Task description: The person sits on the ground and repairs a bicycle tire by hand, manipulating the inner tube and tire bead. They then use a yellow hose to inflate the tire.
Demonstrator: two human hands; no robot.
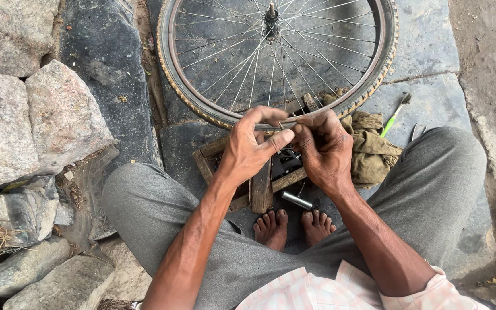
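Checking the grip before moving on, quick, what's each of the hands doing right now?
Left hand: closed, pinching a small metal part at the wheel rim.
Right hand: closed, fingers on the same small part; exact grip cannot be told.

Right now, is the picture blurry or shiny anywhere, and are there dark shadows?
Head view: soft, even daylight, no hard shadows or glare; the bicycle wheel, left hand and right hand look sharp; the tiny thing pinched between the fingers is too small to make out; the edges bend slightly from the wide lens.
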